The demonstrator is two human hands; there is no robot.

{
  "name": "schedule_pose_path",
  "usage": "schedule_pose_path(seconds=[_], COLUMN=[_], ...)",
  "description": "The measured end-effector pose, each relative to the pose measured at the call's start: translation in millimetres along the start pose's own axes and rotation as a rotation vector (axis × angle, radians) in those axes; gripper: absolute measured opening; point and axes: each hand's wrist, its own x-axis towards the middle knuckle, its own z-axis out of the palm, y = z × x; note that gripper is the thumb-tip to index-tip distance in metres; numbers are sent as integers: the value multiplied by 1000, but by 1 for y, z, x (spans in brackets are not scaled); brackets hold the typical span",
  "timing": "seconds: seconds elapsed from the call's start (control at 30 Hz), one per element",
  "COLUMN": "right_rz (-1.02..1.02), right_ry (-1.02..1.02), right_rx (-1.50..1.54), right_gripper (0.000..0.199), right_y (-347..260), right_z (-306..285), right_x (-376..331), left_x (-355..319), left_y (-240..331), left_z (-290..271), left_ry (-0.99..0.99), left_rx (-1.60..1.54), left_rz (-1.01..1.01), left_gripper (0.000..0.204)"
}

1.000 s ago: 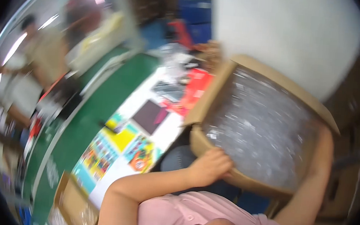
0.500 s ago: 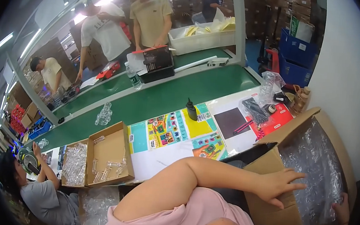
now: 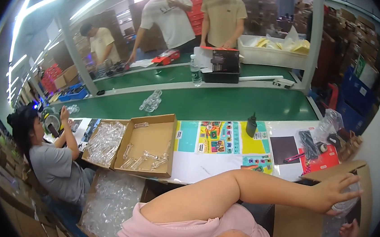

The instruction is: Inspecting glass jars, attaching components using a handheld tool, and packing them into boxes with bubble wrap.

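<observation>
At the right, my left hand (image 3: 333,194) reaches over a cardboard box (image 3: 296,225) with its fingers curved round a bundle of clear plastic (image 3: 346,207). What kind of piece it is, I cannot make out. Lower down, close to the box's right side, my right hand (image 3: 348,236) has its fingers curled in beside the plastic; whatever it grips is hidden. More clear plastic shows inside the box below my left hand.
Left of me, a shallow cardboard tray (image 3: 165,174) holds several clear plastic pieces, beside a fuller box (image 3: 106,140). A black dropper bottle (image 3: 251,126) stands on the worktable. Behind runs a green conveyor (image 3: 227,106). A co-worker (image 3: 55,165) sits at left; others stand beyond.
My view has swung so the bench sits further right. My left hand has gone from spread over the box to round the clear plastic; the right hand's fingers now curl beside it.
</observation>
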Motion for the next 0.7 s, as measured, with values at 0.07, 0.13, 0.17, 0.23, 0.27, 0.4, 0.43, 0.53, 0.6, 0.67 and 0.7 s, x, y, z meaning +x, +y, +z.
schedule_pose_path(seconds=[0.07,0.13,0.17,0.23,0.27,0.4,0.43,0.53,0.6,0.67,0.7], right_rz=[68,58,49,34,20,-35,-52,-124,-174,-224,-247], right_ry=[412,594,573,534,512,443,433,412,393,367,352], right_rx=[-195,-141,-137,-121,-112,-57,-40,31,59,77,84], right_gripper=[54,54,54,54,53,53,53,52,52,52,52], right_y=[16,20,17,15,13,7,6,6,-1,-12,-18], right_z=[16,34,41,53,59,73,74,83,86,90,93], right_x=[17,55,61,73,80,100,101,104,103,104,105], left_x=[-10,-21,-23,-26,-25,-24,-26,-35,-33,-31,-29], left_y=[-11,-22,-21,-16,-14,-4,-1,-2,-2,1,1], left_z=[-2,-7,-8,-6,-6,3,4,8,10,12,13], left_ry=[21,69,75,-27,-25,-226,-233,-223,-197,-221,-244], left_rx=[74,108,112,28,35,-136,-103,-122,-209,-184,-156], left_rz=[-46,-144,-148,-166,-165,-85,-38,22,39,122,188], left_gripper=[82,82,82,83,83,83,81,79,72,68,64])
